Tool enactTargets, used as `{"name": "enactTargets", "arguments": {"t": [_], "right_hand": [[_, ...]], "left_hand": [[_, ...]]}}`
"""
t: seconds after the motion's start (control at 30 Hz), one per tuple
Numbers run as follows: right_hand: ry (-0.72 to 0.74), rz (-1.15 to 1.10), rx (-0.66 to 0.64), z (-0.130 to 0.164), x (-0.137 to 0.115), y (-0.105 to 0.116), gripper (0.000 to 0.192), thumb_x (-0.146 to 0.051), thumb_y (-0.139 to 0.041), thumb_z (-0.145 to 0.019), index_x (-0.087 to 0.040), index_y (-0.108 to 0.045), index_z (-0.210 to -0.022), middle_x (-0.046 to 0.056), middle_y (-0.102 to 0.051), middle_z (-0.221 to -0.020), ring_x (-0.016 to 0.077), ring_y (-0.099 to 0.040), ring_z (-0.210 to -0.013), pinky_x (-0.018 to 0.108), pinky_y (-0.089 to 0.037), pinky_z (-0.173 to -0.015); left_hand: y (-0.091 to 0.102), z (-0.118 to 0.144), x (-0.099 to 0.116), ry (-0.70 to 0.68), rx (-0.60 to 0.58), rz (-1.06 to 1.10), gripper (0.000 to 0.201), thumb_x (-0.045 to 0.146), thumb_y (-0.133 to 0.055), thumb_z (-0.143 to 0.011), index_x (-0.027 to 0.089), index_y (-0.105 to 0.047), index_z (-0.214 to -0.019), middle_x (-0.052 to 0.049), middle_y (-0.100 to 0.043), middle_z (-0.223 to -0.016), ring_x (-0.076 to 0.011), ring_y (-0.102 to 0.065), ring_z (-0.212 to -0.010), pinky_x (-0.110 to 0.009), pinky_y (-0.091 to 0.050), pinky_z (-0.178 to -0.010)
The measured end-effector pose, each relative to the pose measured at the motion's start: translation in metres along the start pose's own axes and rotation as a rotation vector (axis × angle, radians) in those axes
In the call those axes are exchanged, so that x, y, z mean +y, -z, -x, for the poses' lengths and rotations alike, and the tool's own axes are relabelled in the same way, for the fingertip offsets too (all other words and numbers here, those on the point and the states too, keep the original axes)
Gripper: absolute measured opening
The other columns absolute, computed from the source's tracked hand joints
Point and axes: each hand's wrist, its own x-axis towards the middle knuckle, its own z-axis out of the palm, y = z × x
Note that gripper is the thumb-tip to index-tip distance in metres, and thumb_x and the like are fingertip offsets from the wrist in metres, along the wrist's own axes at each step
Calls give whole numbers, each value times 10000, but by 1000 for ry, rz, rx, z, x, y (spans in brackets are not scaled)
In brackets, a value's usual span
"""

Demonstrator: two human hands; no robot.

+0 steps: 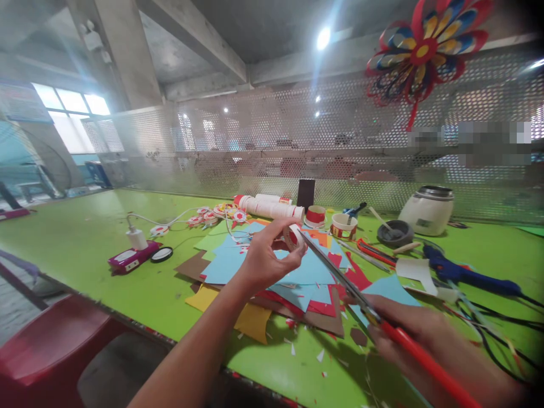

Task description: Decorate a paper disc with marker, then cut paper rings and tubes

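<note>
Nearest, the right hand [408,331] grips red-handled scissors [365,309], blades raised to a small red-and-white paper piece [294,237] pinched in the left hand [266,258] above a pile of coloured paper sheets [272,272]. The green worktop [85,238] runs back to a perforated metal screen [263,141] under concrete beams.

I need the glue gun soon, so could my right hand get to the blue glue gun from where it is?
Probably not right away: the right hand is holding the scissors. The blue glue gun lies unobstructed just beyond it.
</note>
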Motion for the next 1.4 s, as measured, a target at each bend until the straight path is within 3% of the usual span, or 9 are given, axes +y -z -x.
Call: {"name": "enactTargets", "arguments": {"t": [0.1,0.2,0.5,0.73,0.93,1.1,1.4], "right_hand": [[-59,55,-51,-3,-8,1,363,-331,-440,-854,-205,-692,-1084,54,-751,-950,228,-702,-806,265,-560,-676],[-84,115,-43,0,-10,-1,411,-382,-425,-868,-210,-652,-1164,76,-697,-1163,274,-676,-981,291,-560,-742],[-133,174,-98,0,-5,-2,453,-476,-408,-897,-246,-606,-1233,76,-637,-1264,286,-604,-1135,357,-523,-891],[-140,13,-79,0,-14,2,353,-388,-461,-873,-242,-669,-1119,47,-707,-1132,265,-663,-1010,283,-550,-788],[-32,14,-52,-7,0,0,315,-276,-515,-780,-198,-714,-1011,7,-729,-737,197,-666,-601,247,-526,-533],[-26,47,-99,-10,12,5,361,-206,-510,-752,-180,-694,-1062,12,-721,-721,198,-687,-645,233,-537,-560],[-23,152,-13,-5,19,5,340,-248,-482,-801,-187,-680,-1070,6,-682,-642,200,-683,-607,237,-524,-510]], "left_hand": [[0,0,-1,-40,13,-60,426,182,-641,-737,118,-568,-1152,-63,-635,-930,-116,-626,-765,-270,-578,-756],[-1,1,-1,-54,7,-81,434,189,-634,-749,116,-562,-1170,-78,-637,-963,-120,-634,-776,-269,-582,-751],[-3,2,-2,-69,25,-75,443,196,-627,-761,124,-558,-1193,-73,-642,-952,-107,-624,-759,-252,-580,-731],[-3,2,0,23,8,22,450,206,-651,-740,116,-570,-1173,-62,-646,-887,-112,-611,-733,-259,-569,-711],[-1,-1,1,113,-7,156,443,241,-670,-740,126,-571,-1157,-20,-630,-785,-98,-594,-676,-252,-562,-671],[0,-1,-4,100,5,147,433,256,-674,-756,137,-561,-1157,-30,-636,-820,-107,-609,-703,-265,-568,-695],[1,0,-3,51,-42,304,460,247,-678,-773,187,-474,-1181,-77,-635,-1021,-140,-647,-805,-282,-574,-701]]}}
